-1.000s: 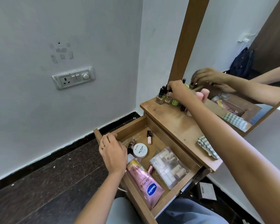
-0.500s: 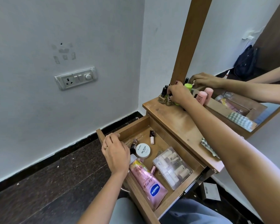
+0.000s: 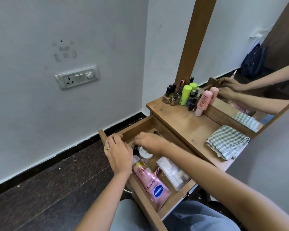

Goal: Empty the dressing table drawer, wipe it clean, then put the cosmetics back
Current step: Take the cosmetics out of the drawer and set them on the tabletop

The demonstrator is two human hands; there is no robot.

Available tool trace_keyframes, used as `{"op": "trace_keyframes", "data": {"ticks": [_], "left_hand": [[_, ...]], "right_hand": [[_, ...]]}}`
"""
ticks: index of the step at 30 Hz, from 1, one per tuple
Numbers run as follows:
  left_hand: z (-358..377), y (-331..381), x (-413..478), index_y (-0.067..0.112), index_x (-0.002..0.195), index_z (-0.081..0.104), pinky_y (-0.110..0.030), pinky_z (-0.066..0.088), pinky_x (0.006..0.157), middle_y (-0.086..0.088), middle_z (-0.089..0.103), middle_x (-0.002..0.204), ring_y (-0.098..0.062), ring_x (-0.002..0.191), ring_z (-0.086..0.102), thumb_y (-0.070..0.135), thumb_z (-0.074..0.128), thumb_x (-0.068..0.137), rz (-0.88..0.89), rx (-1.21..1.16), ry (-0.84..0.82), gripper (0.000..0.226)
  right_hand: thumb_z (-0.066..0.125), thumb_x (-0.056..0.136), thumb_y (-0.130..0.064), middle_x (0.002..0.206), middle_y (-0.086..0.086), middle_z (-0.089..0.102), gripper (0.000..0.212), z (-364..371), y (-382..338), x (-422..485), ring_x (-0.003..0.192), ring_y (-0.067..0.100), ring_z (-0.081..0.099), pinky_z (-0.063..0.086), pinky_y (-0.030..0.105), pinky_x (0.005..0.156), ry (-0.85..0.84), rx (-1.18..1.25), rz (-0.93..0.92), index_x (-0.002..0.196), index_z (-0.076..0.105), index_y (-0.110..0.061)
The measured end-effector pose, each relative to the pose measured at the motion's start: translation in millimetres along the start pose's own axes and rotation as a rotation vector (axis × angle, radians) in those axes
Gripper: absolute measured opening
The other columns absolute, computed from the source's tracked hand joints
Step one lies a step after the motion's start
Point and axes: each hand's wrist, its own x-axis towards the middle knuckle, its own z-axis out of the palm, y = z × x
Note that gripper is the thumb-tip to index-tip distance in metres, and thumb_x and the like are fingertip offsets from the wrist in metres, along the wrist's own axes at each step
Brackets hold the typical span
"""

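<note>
Right hand (image 3: 149,142): reaching into far end of open drawer (image 3: 175,200), blurred; grip cannot be told. Left hand (image 3: 118,151): fingers curled over drawer's left rim, ring on one finger. Within drawer: white round jar (image 3: 145,154) just beside both hands, pink Vaseline tube (image 3: 151,181) nearer, clear plastic case (image 3: 173,173) at right. On tabletop (image 3: 187,125): nail polish bottles (image 3: 173,95), green containers (image 3: 184,95), pink bottle (image 3: 202,103) at far end; checked cloth (image 3: 227,141) at right.

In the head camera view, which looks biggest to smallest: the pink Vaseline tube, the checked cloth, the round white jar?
1. Green-and-white checked cloth, on the tabletop.
2. Pink Vaseline tube, in the drawer; close behind, and nearer the camera, so unsure.
3. Round white jar, partly hidden by a hand.
</note>
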Motion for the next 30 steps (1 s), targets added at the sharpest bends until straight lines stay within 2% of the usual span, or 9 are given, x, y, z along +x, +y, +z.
{"op": "trace_keyframes", "data": {"ticks": [3,9,13,16,18,21,23,26,30], "left_hand": [[0,1,0,0.010,0.107,0.057,-0.046,0.039,0.099,-0.010,0.060,0.112,-0.029,0.115,0.053,0.007,0.055,0.088,-0.004,0.005,-0.008,0.019],[2,-1,1,0.009,0.107,0.057,-0.046,0.038,0.099,-0.012,0.060,0.113,-0.030,0.116,0.053,0.008,0.055,0.088,0.006,0.030,-0.017,0.020],[2,-1,1,0.007,0.113,0.055,-0.048,0.039,0.100,-0.015,0.060,0.116,-0.032,0.119,0.052,0.009,0.054,0.089,-0.001,0.048,-0.026,0.024],[2,-1,1,0.007,0.118,0.053,-0.048,0.038,0.102,-0.015,0.059,0.119,-0.032,0.122,0.051,0.009,0.056,0.089,-0.006,0.025,-0.023,0.029],[2,-1,2,0.007,0.118,0.053,-0.047,0.037,0.102,-0.014,0.059,0.119,-0.032,0.122,0.051,0.010,0.056,0.089,-0.007,0.024,-0.025,0.030],[3,-1,2,0.006,0.117,0.054,-0.046,0.039,0.100,-0.014,0.060,0.116,-0.032,0.118,0.053,0.009,0.056,0.089,-0.011,0.033,-0.019,0.028],[3,-1,1,0.006,0.116,0.054,-0.046,0.040,0.100,-0.014,0.060,0.115,-0.032,0.118,0.053,0.009,0.055,0.089,-0.009,0.039,-0.019,0.027],[3,-1,2,0.006,0.115,0.054,-0.046,0.040,0.099,-0.015,0.061,0.115,-0.032,0.118,0.054,0.010,0.055,0.089,-0.015,0.039,-0.026,0.026],[3,-1,2,0.006,0.115,0.055,-0.046,0.042,0.097,-0.015,0.061,0.115,-0.032,0.117,0.055,0.011,0.056,0.089,-0.010,0.053,-0.025,0.026]], "right_hand": [[0.054,0.083,0.005,0.118,0.007,0.064,0.038,31,-2,13,0.099,0.025,0.056,0.050,0.044,0.082,-0.021,0.043,0.046,0.117,0.063,-0.008],[0.052,0.089,-0.004,0.097,0.003,0.066,0.021,32,-3,18,0.092,0.022,0.052,0.049,0.042,0.077,0.058,0.088,0.107,0.103,0.062,-0.016],[0.054,0.089,-0.003,0.103,0.004,0.065,0.025,29,-2,11,0.096,0.022,0.052,0.046,0.035,0.078,0.152,0.042,0.125,0.112,0.056,-0.014],[0.053,0.093,-0.012,0.110,0.003,0.061,0.025,2,-1,-1,0.097,0.016,0.052,0.048,0.034,0.082,0.343,0.222,0.292,0.118,0.052,-0.015],[0.054,0.093,-0.018,0.103,0.003,0.061,0.020,-27,6,-11,0.090,0.013,0.053,0.050,0.033,0.079,0.591,0.373,0.413,0.113,0.054,-0.016],[0.059,0.093,-0.020,0.095,-0.004,0.064,0.015,-67,37,-26,0.081,0.006,0.061,0.051,0.017,0.070,0.836,0.563,0.575,0.107,0.058,-0.016],[0.063,0.090,-0.021,0.089,-0.007,0.065,0.015,-83,61,-32,0.077,0.001,0.062,0.051,0.014,0.068,0.904,0.645,0.700,0.104,0.059,-0.016],[0.069,0.084,-0.013,0.079,-0.007,0.062,0.016,-84,87,-33,0.070,0.005,0.059,0.051,0.018,0.068,0.914,0.661,0.830,0.098,0.063,-0.012],[0.071,0.081,-0.010,0.080,0.001,0.061,0.015,-74,101,-28,0.071,0.013,0.056,0.053,0.031,0.070,0.857,0.638,0.921,0.095,0.063,-0.012]]}}
